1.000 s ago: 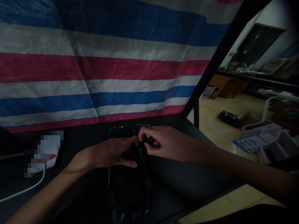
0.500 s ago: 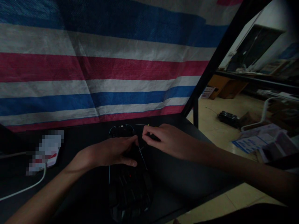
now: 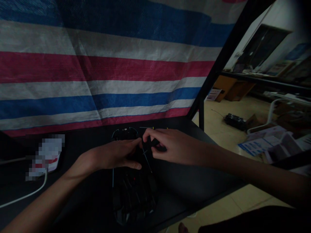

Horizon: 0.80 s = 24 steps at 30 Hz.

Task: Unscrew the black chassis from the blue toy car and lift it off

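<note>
Head view: right hand [image 3: 170, 147] is back against left hand [image 3: 116, 157], grip pinching a small dark part [image 3: 155, 144]; left grip can't be told.

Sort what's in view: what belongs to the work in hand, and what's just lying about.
In hand: left hand resting on the dark gadget; right hand pinching a small dark part; thin wire below the fingers.
Lying about: white cable, striped tarp, black box and papers on the floor.
</note>
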Each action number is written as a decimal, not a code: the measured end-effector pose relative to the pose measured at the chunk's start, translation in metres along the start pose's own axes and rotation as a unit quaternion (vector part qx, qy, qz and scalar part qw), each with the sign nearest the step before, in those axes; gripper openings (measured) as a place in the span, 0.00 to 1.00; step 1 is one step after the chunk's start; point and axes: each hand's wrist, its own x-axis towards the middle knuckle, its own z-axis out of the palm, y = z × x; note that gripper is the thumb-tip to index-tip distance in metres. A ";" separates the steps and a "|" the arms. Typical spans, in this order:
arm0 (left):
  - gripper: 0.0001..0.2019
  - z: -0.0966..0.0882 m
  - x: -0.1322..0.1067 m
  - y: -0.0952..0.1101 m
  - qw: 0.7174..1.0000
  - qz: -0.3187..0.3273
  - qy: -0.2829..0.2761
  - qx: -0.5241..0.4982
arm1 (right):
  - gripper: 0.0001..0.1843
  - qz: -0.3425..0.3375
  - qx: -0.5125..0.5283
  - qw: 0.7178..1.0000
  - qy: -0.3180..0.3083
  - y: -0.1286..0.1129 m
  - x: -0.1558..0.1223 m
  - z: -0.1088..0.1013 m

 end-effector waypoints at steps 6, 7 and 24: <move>0.29 0.001 0.001 -0.001 1.000 0.005 0.004 -0.006 | 0.08 0.022 -0.031 0.999 -0.001 0.000 0.004 0.000; 0.30 0.001 0.001 -0.002 1.000 0.010 0.002 -0.011 | 0.11 0.016 -0.013 1.000 -0.001 0.000 0.005 0.000; 0.28 0.002 0.002 -0.010 0.999 0.019 0.015 0.040 | 0.07 0.083 -0.102 0.986 0.105 -0.018 0.004 0.019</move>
